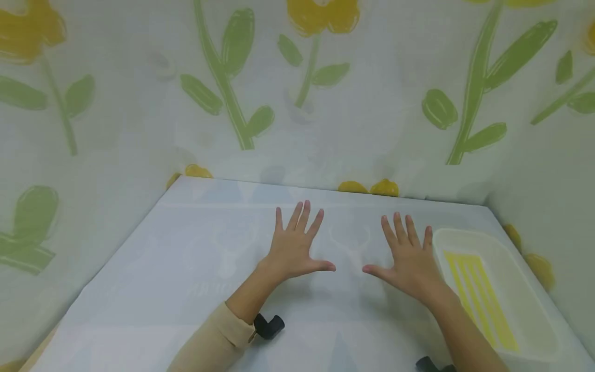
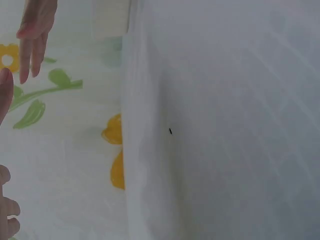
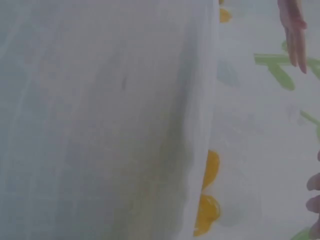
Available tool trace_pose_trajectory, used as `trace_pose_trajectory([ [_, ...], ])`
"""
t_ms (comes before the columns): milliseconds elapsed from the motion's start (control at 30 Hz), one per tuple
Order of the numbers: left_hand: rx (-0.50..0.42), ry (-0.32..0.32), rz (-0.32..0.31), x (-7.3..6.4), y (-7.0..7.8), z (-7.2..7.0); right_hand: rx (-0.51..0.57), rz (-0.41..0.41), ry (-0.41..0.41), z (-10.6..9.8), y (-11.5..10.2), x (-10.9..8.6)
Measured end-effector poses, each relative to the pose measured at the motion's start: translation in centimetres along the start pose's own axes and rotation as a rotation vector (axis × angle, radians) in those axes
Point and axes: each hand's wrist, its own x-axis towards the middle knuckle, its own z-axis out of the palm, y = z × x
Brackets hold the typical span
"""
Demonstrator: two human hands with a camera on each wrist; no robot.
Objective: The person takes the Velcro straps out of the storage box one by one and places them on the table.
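Note:
Both hands hover over a white covered table point(image 1: 153, 289) with their fingers spread, holding nothing. The left hand point(image 1: 292, 250) is near the middle, thumb pointing right, below a beige sleeve. To its right, the right hand point(image 1: 411, 263) mirrors it, thumb pointing left, and overlaps the left rim of a white tray point(image 1: 516, 289) in the head view. In the left wrist view the right hand point(image 2: 36, 35) hangs at the upper left, while the left hand's fingertips show along the left edge. The left hand point(image 3: 294, 32) appears at the upper right in the right wrist view.
Yellow stripes point(image 1: 481, 299) mark the inside of the tray at the table's right side. Walls of white fabric printed with yellow flowers and green leaves point(image 1: 237, 41) surround the table at the back and sides. A dark wrist camera point(image 1: 269, 326) sits at the left wrist.

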Motion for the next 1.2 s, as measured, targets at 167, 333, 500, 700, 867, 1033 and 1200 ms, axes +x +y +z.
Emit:
trace_pose_trajectory([
  [167,0.020,0.013,0.020,1.0,0.9,-0.2,-0.011,0.003,0.008,-0.4,1.0,-0.3],
  [333,0.013,0.012,0.025,2.2,1.6,0.1,-0.026,0.019,0.010,-1.1,2.2,-0.6],
  [500,0.008,-0.025,0.029,3.0,2.4,0.5,-0.038,0.039,0.012,-1.5,2.9,-1.1],
  [700,0.019,-0.080,0.040,3.6,3.9,0.7,-0.050,0.082,0.017,-1.4,4.0,-2.1],
  [867,-0.012,-0.102,0.067,4.2,5.5,1.0,-0.051,0.098,0.032,-1.8,5.2,-3.2],
  [1033,-0.063,-0.114,0.091,4.9,7.1,1.3,-0.070,0.110,0.035,-2.2,6.3,-4.1],
  [1200,-0.053,-0.119,0.102,5.4,8.4,1.3,-0.076,0.130,0.040,-2.3,7.1,-5.0],
])
